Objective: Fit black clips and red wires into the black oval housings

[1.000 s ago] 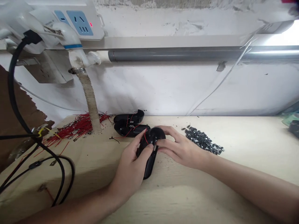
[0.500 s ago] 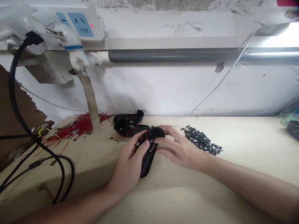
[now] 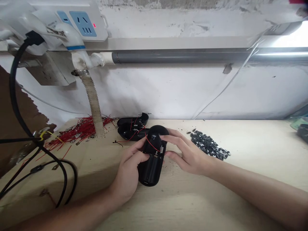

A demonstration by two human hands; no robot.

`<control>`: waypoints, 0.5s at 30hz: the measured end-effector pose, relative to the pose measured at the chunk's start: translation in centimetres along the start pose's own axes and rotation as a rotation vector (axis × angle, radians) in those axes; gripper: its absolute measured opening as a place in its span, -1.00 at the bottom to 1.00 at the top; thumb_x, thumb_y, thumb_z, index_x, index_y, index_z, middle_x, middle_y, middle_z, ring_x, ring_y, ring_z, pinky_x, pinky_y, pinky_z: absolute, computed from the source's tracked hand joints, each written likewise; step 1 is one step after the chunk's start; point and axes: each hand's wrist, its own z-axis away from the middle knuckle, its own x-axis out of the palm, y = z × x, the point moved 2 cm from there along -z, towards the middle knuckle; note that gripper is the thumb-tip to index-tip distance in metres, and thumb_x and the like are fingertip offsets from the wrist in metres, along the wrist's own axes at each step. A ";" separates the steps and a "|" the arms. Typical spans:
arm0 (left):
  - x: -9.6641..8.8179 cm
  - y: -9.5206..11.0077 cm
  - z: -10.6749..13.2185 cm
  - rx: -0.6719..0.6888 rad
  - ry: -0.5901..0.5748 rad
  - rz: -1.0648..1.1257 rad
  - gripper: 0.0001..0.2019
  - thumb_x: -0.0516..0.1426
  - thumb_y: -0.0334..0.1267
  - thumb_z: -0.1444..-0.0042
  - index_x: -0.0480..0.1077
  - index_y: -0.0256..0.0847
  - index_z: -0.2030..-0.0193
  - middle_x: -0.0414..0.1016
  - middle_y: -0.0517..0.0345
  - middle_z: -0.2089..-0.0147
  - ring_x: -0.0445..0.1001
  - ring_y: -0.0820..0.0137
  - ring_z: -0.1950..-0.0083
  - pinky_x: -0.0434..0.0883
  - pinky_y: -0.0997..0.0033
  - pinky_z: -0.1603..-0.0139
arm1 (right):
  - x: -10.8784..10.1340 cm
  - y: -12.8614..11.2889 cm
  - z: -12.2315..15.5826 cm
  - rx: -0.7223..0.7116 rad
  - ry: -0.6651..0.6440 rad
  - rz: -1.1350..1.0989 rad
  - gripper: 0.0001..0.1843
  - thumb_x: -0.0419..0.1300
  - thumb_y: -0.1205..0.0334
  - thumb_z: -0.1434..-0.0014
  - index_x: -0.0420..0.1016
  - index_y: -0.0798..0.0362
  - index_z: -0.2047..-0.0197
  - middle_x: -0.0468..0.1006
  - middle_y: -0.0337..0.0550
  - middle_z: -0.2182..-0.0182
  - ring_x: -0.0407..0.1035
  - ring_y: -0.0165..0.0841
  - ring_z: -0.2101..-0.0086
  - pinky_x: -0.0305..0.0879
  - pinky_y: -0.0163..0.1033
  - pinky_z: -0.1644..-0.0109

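Both hands hold a black elongated plastic housing (image 3: 150, 171) with rounded ends, its hollow inner side facing me. A red wire (image 3: 149, 141) curves across its upper part to a small metal contact near the middle. My left hand (image 3: 130, 165) grips the left side, with the thumb on the inner face. My right hand (image 3: 187, 152) is curled around the upper right edge, index fingertip on the inside of the rounded end. Just behind lie two similar black housings (image 3: 132, 122) with red wires, the nearer one partly hidden by the held one.
Red wires with metal tabs (image 3: 84, 128) are heaped at the back left beside a corrugated hose (image 3: 92, 99). A pile of small black parts (image 3: 209, 146) lies right of my hands. Black cables (image 3: 64, 173) hang over the left table edge. A power strip (image 3: 84, 24) is above.
The housing has turned so that its inner face shows more fully toward me. My right fingers have shifted on its upper edge, and the red wire now lies in a wider curve.
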 end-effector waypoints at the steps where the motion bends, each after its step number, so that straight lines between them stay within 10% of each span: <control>1: -0.1 -0.1 0.0 0.005 0.007 -0.002 -0.42 0.28 -0.24 -0.05 0.57 -0.16 -0.27 0.68 0.16 0.13 0.62 0.30 0.31 0.54 0.25 0.11 | 0.0 0.0 0.0 0.002 -0.002 0.001 -0.44 0.13 0.27 -0.57 0.14 0.16 -0.53 0.26 0.21 -0.42 0.18 -0.29 -0.45 0.24 -0.19 -0.54; 12: -0.1 -0.1 -0.1 0.066 -0.002 -0.150 -0.60 0.28 -0.24 -0.18 0.66 -0.06 -0.16 0.63 0.19 0.14 0.50 0.38 0.17 0.44 0.45 0.15 | -0.3 -0.6 -0.1 0.014 -0.010 -0.028 -0.34 0.16 0.32 -0.52 0.06 0.14 -0.57 0.26 0.22 -0.44 0.14 -0.21 -0.48 0.29 -0.04 -0.53; 15: 0.5 0.4 0.1 0.098 -0.078 -0.258 -0.58 0.24 -0.26 -0.17 0.66 -0.09 -0.17 0.60 0.18 0.16 0.44 0.40 0.16 0.38 0.49 0.14 | -0.6 -1.0 -0.4 0.097 0.093 -0.119 -0.27 0.22 0.34 -0.46 0.06 0.08 -0.58 0.33 0.18 -0.40 0.38 -0.21 -0.29 0.54 -0.10 -0.25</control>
